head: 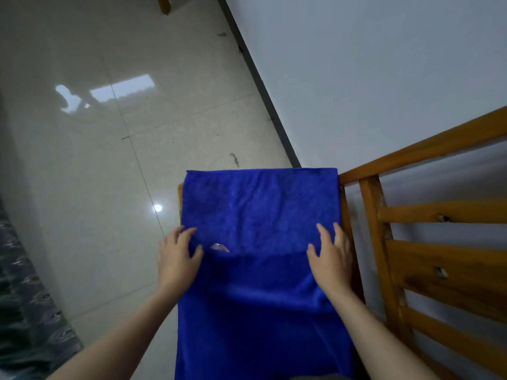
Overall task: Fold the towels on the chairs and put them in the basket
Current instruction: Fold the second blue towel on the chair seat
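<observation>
From the head camera I see both hands laid on a blue towel [260,204] spread over a wooden chair [444,212]. My left hand [177,259] rests on the towel's left edge with its fingers straight and spread and its thumb lying on the cloth. It grips nothing that I can make out. My right hand [333,259] rests flat on the right edge in the same way, with loose fingers and the thumb angled inward, pinching nothing. A fold line runs across the towel between the two thumbs. The upper layer stretches away beyond the fingertips, and the rest of the cloth hangs down past my wrists towards me. A small pale label [219,246] pokes out at the fold, just beside the left thumb. Outside the right hand stand the chair's slatted wooden bars. Outside the left hand is glossy tiled floor [82,160]. Far beyond the fingertips a dark skirting strip [260,86] runs under a pale wall [370,64]. Dark patterned fabric [24,311] lies below my left forearm, and I cannot tell what it is.
</observation>
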Tool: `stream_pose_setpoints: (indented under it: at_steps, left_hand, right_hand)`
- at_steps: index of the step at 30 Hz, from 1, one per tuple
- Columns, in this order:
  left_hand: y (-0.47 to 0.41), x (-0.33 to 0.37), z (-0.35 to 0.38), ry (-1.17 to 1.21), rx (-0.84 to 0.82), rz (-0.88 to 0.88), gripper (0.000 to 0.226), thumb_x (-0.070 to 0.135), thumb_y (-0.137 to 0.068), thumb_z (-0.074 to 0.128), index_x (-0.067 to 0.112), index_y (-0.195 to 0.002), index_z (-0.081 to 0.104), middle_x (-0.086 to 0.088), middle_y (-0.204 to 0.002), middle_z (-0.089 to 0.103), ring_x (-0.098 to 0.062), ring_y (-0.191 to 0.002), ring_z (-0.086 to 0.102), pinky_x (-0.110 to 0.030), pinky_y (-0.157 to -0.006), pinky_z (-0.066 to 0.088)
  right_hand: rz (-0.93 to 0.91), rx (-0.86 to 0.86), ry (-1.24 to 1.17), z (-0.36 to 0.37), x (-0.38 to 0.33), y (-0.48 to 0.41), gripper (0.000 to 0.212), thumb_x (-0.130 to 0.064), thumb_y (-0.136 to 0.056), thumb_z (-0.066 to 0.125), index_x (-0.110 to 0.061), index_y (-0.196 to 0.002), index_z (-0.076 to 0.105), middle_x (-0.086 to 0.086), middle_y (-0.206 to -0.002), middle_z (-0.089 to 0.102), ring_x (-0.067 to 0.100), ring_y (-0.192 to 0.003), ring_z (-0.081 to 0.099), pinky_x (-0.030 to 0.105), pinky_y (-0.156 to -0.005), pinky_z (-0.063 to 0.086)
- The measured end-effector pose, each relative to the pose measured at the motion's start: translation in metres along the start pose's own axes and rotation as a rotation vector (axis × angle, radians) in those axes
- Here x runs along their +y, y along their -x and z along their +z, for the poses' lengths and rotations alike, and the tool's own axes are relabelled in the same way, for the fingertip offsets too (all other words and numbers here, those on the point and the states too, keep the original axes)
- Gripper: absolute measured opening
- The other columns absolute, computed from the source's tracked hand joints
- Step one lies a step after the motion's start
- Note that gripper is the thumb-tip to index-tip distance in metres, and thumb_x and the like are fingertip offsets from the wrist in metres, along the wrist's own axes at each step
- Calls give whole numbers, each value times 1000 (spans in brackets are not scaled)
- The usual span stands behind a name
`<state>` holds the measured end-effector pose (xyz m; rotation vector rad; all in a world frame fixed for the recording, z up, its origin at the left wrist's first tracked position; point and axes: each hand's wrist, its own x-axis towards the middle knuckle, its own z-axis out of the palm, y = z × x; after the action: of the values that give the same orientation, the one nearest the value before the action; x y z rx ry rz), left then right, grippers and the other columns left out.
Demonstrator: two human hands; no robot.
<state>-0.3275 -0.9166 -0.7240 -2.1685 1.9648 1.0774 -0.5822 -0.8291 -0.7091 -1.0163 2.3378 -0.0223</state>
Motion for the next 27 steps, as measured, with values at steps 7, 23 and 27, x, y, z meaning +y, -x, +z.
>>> stream_pose_setpoints:
  at_steps: [7,23,27]
  left_hand:
    - [27,-9,10,314,-40,-194,53,8,-87,59,13,-136,41,-14,-120,55,-28,-104,54,-36,-88,43]
    - [29,-5,-65,1036,-66,-199,13,7,-88,56,14,-80,64,1,-68,72,-9,-59,66,-17,-53,54]
    - [13,13,-83,1090,36,-123,27,7,-89,54,18,-71,71,5,-62,70,-3,-54,62,-12,-53,52]
  right_hand:
    - [156,-25,-112,12,34,38,68,-23,-90,59,-15,-146,23,13,-134,36,25,-115,46,28,-88,41]
    - [272,169,-612,-34,21,21,21,-21,-86,62,-27,-72,48,-3,-76,55,18,-75,56,27,-61,42]
    - [124,374,-724,-57,-5,11,22,-21,-90,57,-33,-76,43,-9,-77,52,6,-69,52,18,-58,38]
